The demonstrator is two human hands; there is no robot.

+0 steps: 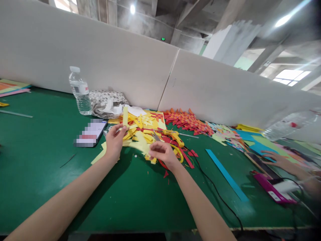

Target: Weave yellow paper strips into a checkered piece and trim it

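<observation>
My left hand (pixel 114 140) pinches a pale yellow paper strip (pixel 125 116) that stands up from the fingertips. Closed at the fingertips, my right hand (pixel 164 154) grips a pale yellow woven paper piece (pixel 140 143), which is blurred and spreads toward the left hand. Under and behind both hands lies a heap of yellow paper scraps (pixel 129 134). Close beyond the right hand are a yellow glue gun (pixel 175 138) and scissors (pixel 178 154) with yellow handles, partly covered by the hand and scraps.
A phone (pixel 91 134), a water bottle (pixel 80 92) and a patterned cloth bag (pixel 109 100) stand left. Red-and-orange woven paper fish (pixel 187 120) lie along the partition (pixel 140 67). A blue strip (pixel 225 174), a black cable (pixel 213 187) and another person's hand (pixel 283 162) are right.
</observation>
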